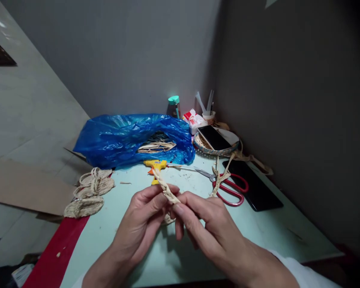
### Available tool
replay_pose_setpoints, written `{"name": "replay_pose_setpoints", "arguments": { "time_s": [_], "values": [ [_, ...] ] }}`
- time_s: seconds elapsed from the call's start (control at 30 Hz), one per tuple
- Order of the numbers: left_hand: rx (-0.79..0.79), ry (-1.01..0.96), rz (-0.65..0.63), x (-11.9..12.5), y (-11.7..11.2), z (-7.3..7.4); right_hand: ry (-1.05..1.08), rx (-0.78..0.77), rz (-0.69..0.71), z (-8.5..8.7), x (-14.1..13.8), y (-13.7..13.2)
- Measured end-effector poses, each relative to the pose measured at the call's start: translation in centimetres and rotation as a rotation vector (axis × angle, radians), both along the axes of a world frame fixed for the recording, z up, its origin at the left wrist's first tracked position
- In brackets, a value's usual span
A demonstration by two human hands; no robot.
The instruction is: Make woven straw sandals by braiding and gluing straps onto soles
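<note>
Both hands meet over the pale green table (267, 228), pinching a braided straw cord (165, 186). My left hand (144, 218) grips the braid from the left with thumb and fingers closed. From the right, my right hand (204, 224) pinches the same braid with its fingertips. The cord's free end sticks up and away toward a yellow glue gun (155, 165). A small piece of straw shows under the hands.
A blue plastic bag (123, 138) with straw strips lies behind. Red-handled scissors (231, 188) with a straw strand over them lie at right, beside a black phone (255, 188). A woven tray (216, 150) holds another phone. Coiled straw braids (90, 194) sit at left.
</note>
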State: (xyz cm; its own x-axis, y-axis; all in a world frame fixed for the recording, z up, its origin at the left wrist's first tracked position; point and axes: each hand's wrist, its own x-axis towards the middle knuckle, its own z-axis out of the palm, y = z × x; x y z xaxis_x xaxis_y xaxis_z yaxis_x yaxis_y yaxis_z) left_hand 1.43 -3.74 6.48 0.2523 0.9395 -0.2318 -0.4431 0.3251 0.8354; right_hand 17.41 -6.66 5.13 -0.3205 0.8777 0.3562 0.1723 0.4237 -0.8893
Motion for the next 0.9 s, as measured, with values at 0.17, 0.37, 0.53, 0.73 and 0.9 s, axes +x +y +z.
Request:
{"name": "replay_pose_setpoints", "arguments": {
  "time_s": [0.17,0.37,0.53,0.73,0.9],
  "values": [
    [-0.007,-0.065,0.101,1.8,-1.1,0.6,0.007,0.085,-0.061,-0.1,0.2,-0.2],
    [0.024,-0.117,0.079,3.3,-1.5,0.3,0.071,0.091,-0.073,-0.4,1.0,-0.4],
    [0.073,-0.117,0.111,5.0,-1.8,0.2,0.050,0.148,-0.102,-0.7,2.0,-0.5],
    [0.047,-0.165,0.149,7.8,-2.0,0.7,-0.036,0.278,-0.181,-1.0,4.0,-0.8],
    [-0.017,-0.169,0.152,9.6,-2.1,0.6,-0.087,0.347,-0.228,-1.7,5.6,-0.7]
  ]
}}
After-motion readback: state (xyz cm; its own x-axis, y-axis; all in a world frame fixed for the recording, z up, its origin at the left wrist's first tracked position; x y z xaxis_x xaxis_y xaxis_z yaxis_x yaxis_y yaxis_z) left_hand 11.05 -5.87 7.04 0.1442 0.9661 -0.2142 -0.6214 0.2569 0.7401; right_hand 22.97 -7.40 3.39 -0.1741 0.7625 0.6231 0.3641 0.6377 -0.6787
